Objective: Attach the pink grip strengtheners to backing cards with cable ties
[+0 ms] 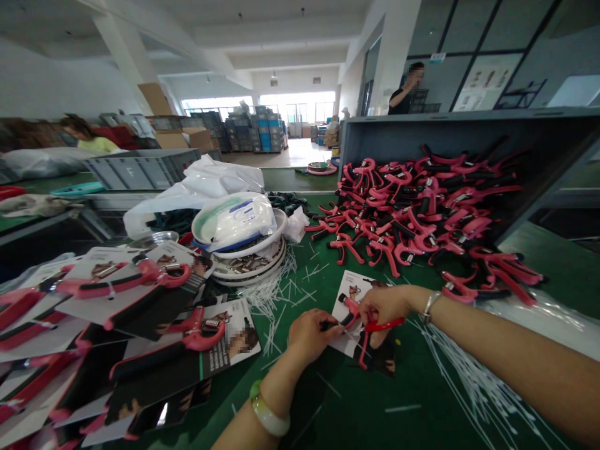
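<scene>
two bare hands work over one printed card (pixel 345 289): the left hand (pixel 307 337) pinches at its left edge, exactly on what i can't tell, seemingly steadying the pink hand grip (pixel 349 306) lying there, while the right hand (pixel 385 305) is closed around a red-handled tool (pixel 391 324) above the card. white ties (pixel 478 381) fan out right of it, probably for easy reach; loose grips (pixel 398 206) heap beyond it, carded grips (pixel 199 337) left.

The left hand (pixel 312 337) bends into a pinch; just beside it, the right hand (pixel 385 307) curls, its bare forearm (pixel 506 350) aslant.
</scene>
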Available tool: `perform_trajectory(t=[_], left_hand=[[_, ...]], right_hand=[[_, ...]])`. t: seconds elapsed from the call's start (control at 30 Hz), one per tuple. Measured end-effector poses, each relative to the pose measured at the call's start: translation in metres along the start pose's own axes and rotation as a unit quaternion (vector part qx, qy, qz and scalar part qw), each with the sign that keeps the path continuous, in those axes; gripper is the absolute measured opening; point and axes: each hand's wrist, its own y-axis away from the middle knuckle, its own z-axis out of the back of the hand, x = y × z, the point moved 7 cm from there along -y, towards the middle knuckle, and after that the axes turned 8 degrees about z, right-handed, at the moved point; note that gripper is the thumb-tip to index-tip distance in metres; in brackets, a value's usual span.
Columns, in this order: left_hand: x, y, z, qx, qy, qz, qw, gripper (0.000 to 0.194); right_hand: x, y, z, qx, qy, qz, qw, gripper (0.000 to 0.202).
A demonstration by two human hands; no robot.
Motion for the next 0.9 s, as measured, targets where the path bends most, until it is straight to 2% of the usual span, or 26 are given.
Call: perform_trajectory(t=[0.27,0.4,0.47,0.57,0.63,0.67,0.7,0.77,0.83,0.9], left_hand=[[-0.001,-0.002,0.0,0.002,-0.008,0.005,1.0,0.027],[-0.001,-0.003,0.003,0.004,-0.019,0.009,1.0,0.028],[0.0,-0.003,0.004,0.001,-0.031,0.007,0.999,0.03],[-0.007,0.0,0.001,0.007,-0.046,-0.043,0.998,0.031],[-0.012,0.002,-0.001,0.004,-0.053,-0.066,0.996,0.028],[-0.013,0.003,0.002,-0.004,-0.051,-0.066,0.996,0.025],[-0.013,0.005,0.008,-0.021,-0.042,-0.063,0.997,0.023],[-0.011,0.015,0.036,-0.077,-0.005,-0.065,0.995,0.02],[-0.002,0.039,0.083,-0.162,0.031,-0.088,0.982,0.019],[0.021,0.077,0.139,-0.263,0.034,-0.082,0.961,0.022]], right_hand=[[0.021,0.002,0.006,-0.04,0.037,0.044,0.998,0.035],[0.025,0.01,-0.003,-0.06,0.029,0.069,0.995,0.036],[0.017,0.02,-0.01,-0.061,-0.009,0.068,0.996,0.038],[-0.009,0.048,-0.015,-0.084,-0.095,0.032,0.991,0.044],[-0.035,0.074,-0.012,-0.129,-0.095,-0.005,0.987,0.046],[-0.05,0.09,-0.007,-0.181,-0.067,-0.029,0.981,0.045],[-0.067,0.109,0.001,-0.257,-0.021,-0.064,0.964,0.045],[-0.105,0.154,0.015,-0.401,0.096,-0.157,0.897,0.041],[-0.148,0.191,0.013,-0.453,0.155,-0.234,0.846,0.038],[-0.194,0.221,0.005,-0.477,0.176,-0.278,0.815,0.035]])
